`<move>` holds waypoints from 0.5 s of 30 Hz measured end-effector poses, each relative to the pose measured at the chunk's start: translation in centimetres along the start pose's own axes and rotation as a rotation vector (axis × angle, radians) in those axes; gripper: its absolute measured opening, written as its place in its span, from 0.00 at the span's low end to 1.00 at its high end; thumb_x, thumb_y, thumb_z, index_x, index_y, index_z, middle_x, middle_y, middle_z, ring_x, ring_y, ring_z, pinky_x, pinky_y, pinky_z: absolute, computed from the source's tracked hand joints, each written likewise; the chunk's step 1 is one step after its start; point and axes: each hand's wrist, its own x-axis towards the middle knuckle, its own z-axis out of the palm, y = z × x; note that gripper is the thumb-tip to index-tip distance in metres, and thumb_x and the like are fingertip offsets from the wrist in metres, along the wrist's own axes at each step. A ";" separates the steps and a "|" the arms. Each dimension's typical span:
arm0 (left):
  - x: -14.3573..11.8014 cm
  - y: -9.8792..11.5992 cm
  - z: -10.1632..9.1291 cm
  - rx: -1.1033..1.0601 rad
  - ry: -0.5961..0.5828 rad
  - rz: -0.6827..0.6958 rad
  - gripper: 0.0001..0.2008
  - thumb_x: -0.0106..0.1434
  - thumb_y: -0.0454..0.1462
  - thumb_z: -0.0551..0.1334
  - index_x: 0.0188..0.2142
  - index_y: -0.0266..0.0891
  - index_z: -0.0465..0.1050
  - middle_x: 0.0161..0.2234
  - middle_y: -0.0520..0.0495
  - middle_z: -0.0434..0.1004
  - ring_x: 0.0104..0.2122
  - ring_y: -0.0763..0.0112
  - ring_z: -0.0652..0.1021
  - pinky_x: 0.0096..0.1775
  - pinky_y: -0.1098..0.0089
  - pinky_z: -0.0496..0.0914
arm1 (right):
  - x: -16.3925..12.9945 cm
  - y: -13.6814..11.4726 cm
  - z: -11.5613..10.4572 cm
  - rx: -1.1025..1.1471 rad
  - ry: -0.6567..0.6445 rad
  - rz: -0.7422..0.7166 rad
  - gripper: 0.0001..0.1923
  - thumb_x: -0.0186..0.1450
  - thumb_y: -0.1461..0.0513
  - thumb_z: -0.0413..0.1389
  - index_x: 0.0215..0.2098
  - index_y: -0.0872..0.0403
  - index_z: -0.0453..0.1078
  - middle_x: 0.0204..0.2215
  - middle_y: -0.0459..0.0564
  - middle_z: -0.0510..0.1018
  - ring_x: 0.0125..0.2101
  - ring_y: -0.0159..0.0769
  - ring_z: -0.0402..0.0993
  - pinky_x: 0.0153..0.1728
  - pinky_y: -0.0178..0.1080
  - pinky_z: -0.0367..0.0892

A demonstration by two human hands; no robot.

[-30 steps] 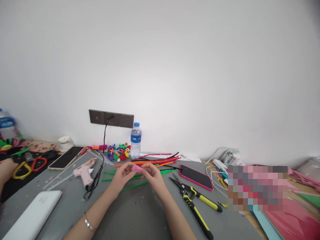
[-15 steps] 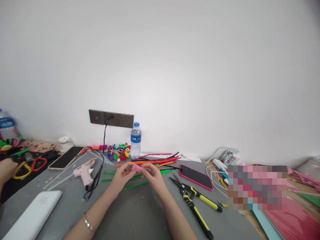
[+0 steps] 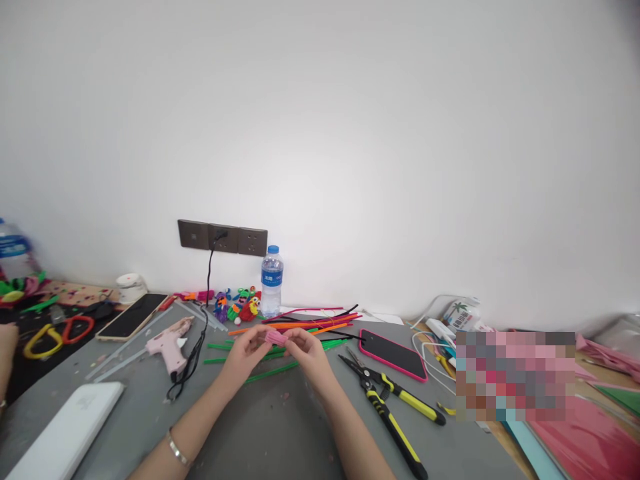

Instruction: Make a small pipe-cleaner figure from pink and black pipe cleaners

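Note:
A small pink pipe cleaner piece (image 3: 275,338), ridged like a tight coil or bundle, is held up over the middle of the grey table. My left hand (image 3: 247,351) pinches its left end, and my right hand (image 3: 303,349) pinches the right end. Fingertips cover both ends. Behind and below the hands lie green pipe cleaners (image 3: 287,369) and a bunch of orange ones (image 3: 334,327). To the right of my right hand rest pliers with yellow and black handles (image 3: 395,413).
A pink glue gun (image 3: 167,347) with a black cord lies left, near a white power bank (image 3: 67,430). A water bottle (image 3: 272,287) stands by the wall. A pink-edged phone (image 3: 393,355) lies right. Another person's hand (image 3: 7,347) shows at the left edge, near scissors (image 3: 77,329).
My hands and the pink pipe cleaner piece hold almost the same place. The other person's hand at the left edge has drawn further out of view.

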 end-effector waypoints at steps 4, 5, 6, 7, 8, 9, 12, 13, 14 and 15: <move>0.0 -0.3 0.0 0.007 -0.005 -0.004 0.16 0.55 0.42 0.65 0.43 0.39 0.72 0.40 0.44 0.79 0.40 0.61 0.77 0.43 0.65 0.72 | 0.1 0.5 -0.2 -0.060 0.038 -0.038 0.10 0.55 0.56 0.61 0.30 0.54 0.71 0.25 0.45 0.73 0.24 0.32 0.66 0.28 0.35 0.63; 0.0 -0.2 0.0 0.010 -0.005 0.000 0.17 0.55 0.42 0.65 0.43 0.39 0.72 0.40 0.44 0.79 0.40 0.61 0.78 0.43 0.65 0.72 | 0.0 0.5 -0.2 -0.078 0.041 -0.050 0.09 0.55 0.57 0.61 0.30 0.54 0.71 0.25 0.45 0.73 0.24 0.32 0.66 0.28 0.35 0.63; 0.0 -0.1 0.0 0.015 -0.004 0.000 0.17 0.55 0.42 0.65 0.43 0.39 0.72 0.39 0.44 0.79 0.39 0.61 0.78 0.42 0.65 0.72 | 0.0 0.5 -0.2 -0.098 0.042 -0.062 0.09 0.56 0.57 0.60 0.31 0.54 0.70 0.25 0.46 0.73 0.24 0.32 0.66 0.28 0.35 0.63; 0.0 0.0 0.0 0.022 -0.003 -0.002 0.16 0.55 0.42 0.65 0.43 0.39 0.72 0.38 0.45 0.79 0.38 0.62 0.78 0.42 0.65 0.72 | 0.0 0.4 -0.2 -0.119 0.043 -0.073 0.09 0.56 0.57 0.59 0.31 0.54 0.70 0.26 0.46 0.74 0.25 0.32 0.66 0.28 0.35 0.62; 0.0 0.2 0.0 0.030 0.000 -0.008 0.16 0.55 0.43 0.65 0.42 0.39 0.72 0.37 0.45 0.79 0.38 0.62 0.78 0.41 0.65 0.72 | -0.1 0.3 -0.2 -0.144 0.044 -0.083 0.08 0.57 0.57 0.59 0.31 0.54 0.70 0.27 0.47 0.74 0.25 0.33 0.67 0.28 0.35 0.62; 0.0 0.3 0.0 0.038 0.002 -0.013 0.16 0.56 0.43 0.64 0.42 0.39 0.72 0.37 0.45 0.79 0.38 0.61 0.78 0.40 0.66 0.73 | -0.1 0.1 -0.1 -0.172 0.045 -0.092 0.08 0.57 0.58 0.59 0.31 0.54 0.70 0.28 0.48 0.74 0.26 0.33 0.67 0.28 0.35 0.62; 0.0 0.3 -0.1 0.060 0.012 -0.002 0.15 0.56 0.44 0.63 0.40 0.38 0.73 0.36 0.45 0.79 0.36 0.62 0.78 0.39 0.66 0.73 | -0.3 -0.4 0.1 -0.258 0.054 -0.109 0.07 0.57 0.59 0.57 0.32 0.54 0.70 0.29 0.48 0.76 0.26 0.34 0.68 0.28 0.35 0.61; 0.0 0.2 -0.1 0.065 0.015 0.007 0.14 0.57 0.44 0.63 0.40 0.38 0.73 0.36 0.45 0.79 0.36 0.62 0.78 0.39 0.66 0.72 | -0.3 -0.5 0.1 -0.280 0.055 -0.113 0.07 0.57 0.59 0.57 0.31 0.54 0.69 0.30 0.48 0.76 0.26 0.34 0.68 0.28 0.35 0.61; 0.0 0.0 -0.1 0.072 0.016 0.015 0.14 0.57 0.43 0.63 0.39 0.38 0.73 0.36 0.45 0.79 0.36 0.62 0.78 0.38 0.67 0.72 | -0.4 -0.5 0.1 -0.295 0.056 -0.118 0.06 0.58 0.59 0.57 0.31 0.54 0.69 0.30 0.48 0.76 0.26 0.34 0.68 0.27 0.35 0.61; 0.0 -0.1 -0.2 0.079 0.015 0.022 0.13 0.57 0.43 0.63 0.39 0.38 0.73 0.36 0.45 0.79 0.36 0.63 0.78 0.38 0.67 0.72 | -0.4 -0.6 0.2 -0.305 0.056 -0.124 0.06 0.58 0.59 0.57 0.31 0.54 0.69 0.30 0.48 0.76 0.26 0.34 0.69 0.28 0.35 0.61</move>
